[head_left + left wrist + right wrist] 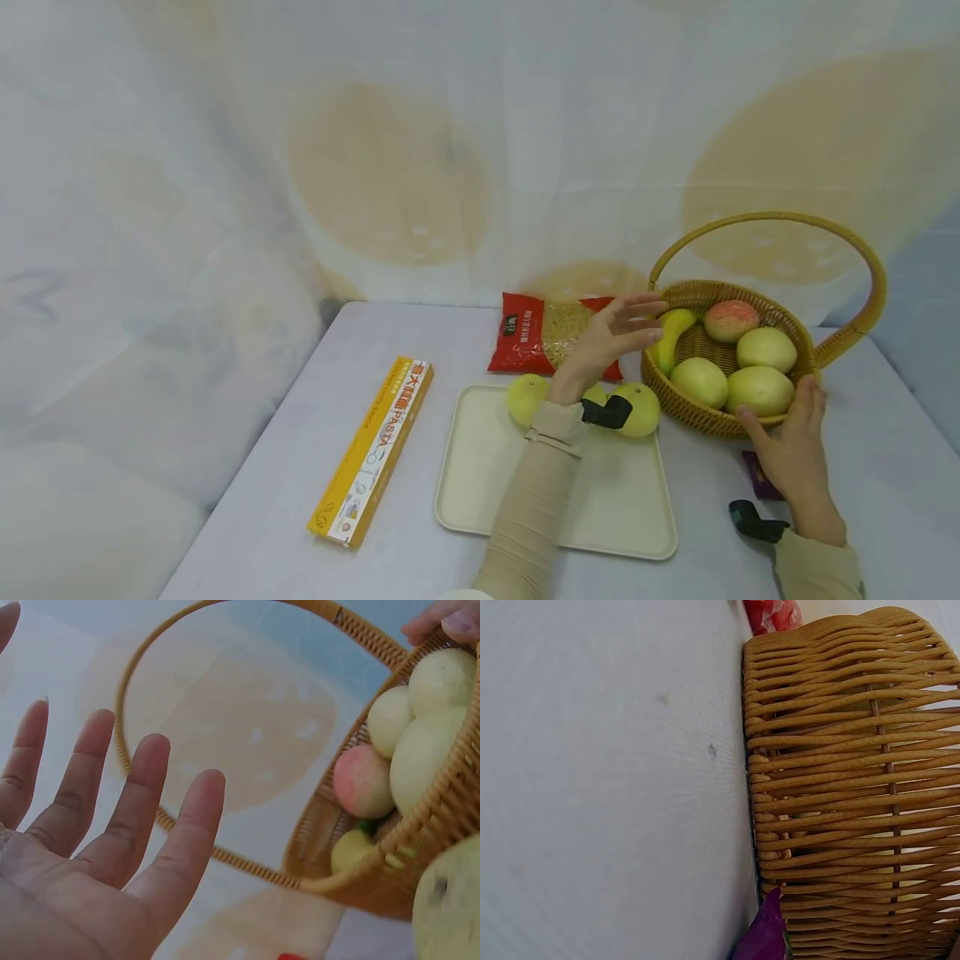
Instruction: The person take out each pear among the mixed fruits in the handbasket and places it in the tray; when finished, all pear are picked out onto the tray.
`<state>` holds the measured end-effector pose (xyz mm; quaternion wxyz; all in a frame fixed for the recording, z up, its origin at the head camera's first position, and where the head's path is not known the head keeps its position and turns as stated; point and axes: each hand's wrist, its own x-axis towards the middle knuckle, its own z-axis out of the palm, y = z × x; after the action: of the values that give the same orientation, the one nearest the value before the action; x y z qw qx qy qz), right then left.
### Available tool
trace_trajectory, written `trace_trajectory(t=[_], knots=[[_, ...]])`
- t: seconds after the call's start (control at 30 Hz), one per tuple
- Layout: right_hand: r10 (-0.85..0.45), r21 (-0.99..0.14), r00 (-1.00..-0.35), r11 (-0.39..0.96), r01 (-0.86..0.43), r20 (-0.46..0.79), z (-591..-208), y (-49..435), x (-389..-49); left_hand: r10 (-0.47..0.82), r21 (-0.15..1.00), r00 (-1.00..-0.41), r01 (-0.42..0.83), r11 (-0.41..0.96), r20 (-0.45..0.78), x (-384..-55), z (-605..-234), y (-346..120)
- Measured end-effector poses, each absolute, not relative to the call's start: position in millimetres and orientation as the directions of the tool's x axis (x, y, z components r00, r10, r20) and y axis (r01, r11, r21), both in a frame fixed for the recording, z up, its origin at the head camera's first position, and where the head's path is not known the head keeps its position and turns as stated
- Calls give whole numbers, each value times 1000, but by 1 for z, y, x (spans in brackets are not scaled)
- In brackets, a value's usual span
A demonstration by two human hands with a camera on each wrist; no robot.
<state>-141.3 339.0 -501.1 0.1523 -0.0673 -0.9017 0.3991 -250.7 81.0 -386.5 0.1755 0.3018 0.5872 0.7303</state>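
In the head view, my left hand (pixel 611 337) reaches toward the left rim of a wicker basket (pixel 697 421), holding nothing. Its fingers are spread and fairly straight in the left wrist view. At the basket's near right side, my right hand (pixel 795 446) holds the rim, thumb at the front and fingers near the handle base. Inside lie a banana (pixel 675 337), a pink-and-yellow peach (pixel 731 320) and several pale green round fruits (pixel 761 392). The arched handle (pixel 780 217) stands up over the basket. The right wrist view shows the woven wall (pixel 855 787) but no fingers.
Pale green fruits (pixel 637 410) sit at the back of a cream tray (pixel 465 500), partly behind my left forearm. Behind it lies a red pasta bag (pixel 517 333). A yellow pasta box (pixel 375 454) is on the left. A purple packet (pixel 761 479) lies by the basket.
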Motion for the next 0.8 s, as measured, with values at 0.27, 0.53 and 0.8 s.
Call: trace_trajectory(t=[0.27, 0.53, 0.8], knots=[[253, -748, -939, 664, -7, 234, -500, 338, -140, 701, 978, -692, 34, -206, 172, -266, -386, 121], [250, -742, -942, 670, 1, 224, -504, 338, -141, 778, 998, -628, -37, -58, 22, -282, -395, 147], [261, -737, -935, 676, -2, 242, -501, 337, -140, 747, 996, -659, -48, 76, -89, -287, -405, 161]])
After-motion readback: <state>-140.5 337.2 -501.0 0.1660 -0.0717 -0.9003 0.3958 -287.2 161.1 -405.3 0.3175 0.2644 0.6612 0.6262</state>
